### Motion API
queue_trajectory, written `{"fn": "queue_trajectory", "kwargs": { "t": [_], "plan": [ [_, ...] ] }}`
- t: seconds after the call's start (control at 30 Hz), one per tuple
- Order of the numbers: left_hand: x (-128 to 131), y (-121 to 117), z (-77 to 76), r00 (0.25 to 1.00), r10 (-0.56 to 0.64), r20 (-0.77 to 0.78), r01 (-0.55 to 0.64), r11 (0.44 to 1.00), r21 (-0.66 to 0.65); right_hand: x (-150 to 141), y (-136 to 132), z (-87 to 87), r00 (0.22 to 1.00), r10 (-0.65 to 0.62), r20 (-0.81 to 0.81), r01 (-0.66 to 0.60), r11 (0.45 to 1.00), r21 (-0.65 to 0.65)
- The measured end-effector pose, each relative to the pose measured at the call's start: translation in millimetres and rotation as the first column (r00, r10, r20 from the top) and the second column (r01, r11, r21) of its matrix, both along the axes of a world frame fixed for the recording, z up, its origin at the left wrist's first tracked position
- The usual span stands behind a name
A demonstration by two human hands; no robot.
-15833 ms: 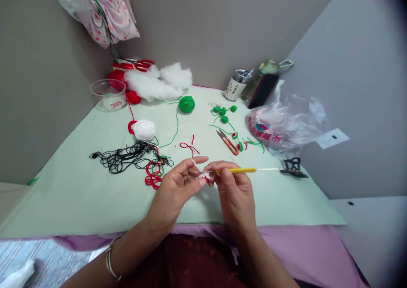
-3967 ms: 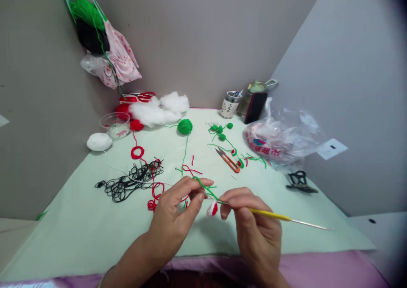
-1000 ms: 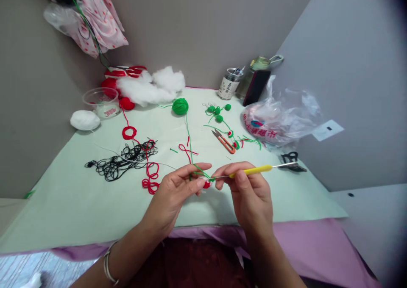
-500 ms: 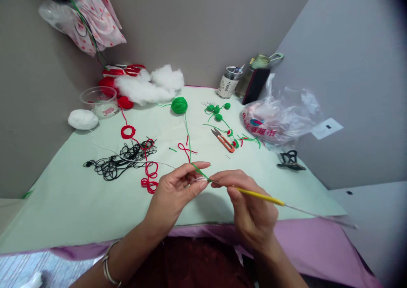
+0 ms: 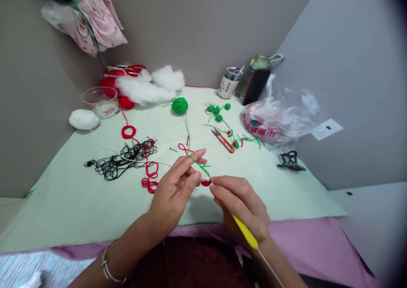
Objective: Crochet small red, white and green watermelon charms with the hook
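A small crocheted piece [image 5: 206,181], red with a white edge, sits between the fingertips of both hands. My left hand [image 5: 176,186] pinches its left side, index finger stretched out with green yarn [image 5: 199,165] running over it. At the piece's right edge are the fingertips of my right hand [image 5: 243,203]. That hand grips a crochet hook [image 5: 246,232] with a yellow handle, which slants down toward me; its working tip is hidden by the fingers. From my left hand the green yarn leads back to a green yarn ball [image 5: 179,105].
Orange-handled thread snips [image 5: 223,140] lie beyond my right hand, near small green crocheted balls [image 5: 218,117]. Tangled black cord [image 5: 122,161] and red yarn [image 5: 149,182] lie to the left. White stuffing [image 5: 146,88], a plastic bag [image 5: 276,118] and a black hair claw [image 5: 291,161] surround the area.
My right hand has turned, swinging the hook's handle from pointing right to pointing down toward me. The red face of the piece now shows, and my left index finger is raised higher.
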State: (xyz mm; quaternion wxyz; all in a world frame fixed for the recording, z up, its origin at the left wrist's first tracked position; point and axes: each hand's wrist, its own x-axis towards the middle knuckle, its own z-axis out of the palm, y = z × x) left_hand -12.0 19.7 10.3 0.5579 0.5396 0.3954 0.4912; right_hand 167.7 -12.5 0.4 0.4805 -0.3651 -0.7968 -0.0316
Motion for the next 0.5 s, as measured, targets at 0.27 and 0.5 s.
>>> {"fn": "queue_trajectory", "kwargs": {
  "t": [0.27,0.5],
  "plan": [
    [-6.7,15.1,12.4,0.977,-0.209,-0.034,0.210,0.975,0.068,4.6,-2.4,5.6,0.999,0.037,0.028,-0.036,0.999,-0.033],
    [-7.9,17.7,13.1,0.994,-0.105,0.007,0.105,0.994,0.033,4.5,-2.2,8.6,0.997,0.019,0.068,-0.016,0.998,-0.055]
  ]
}}
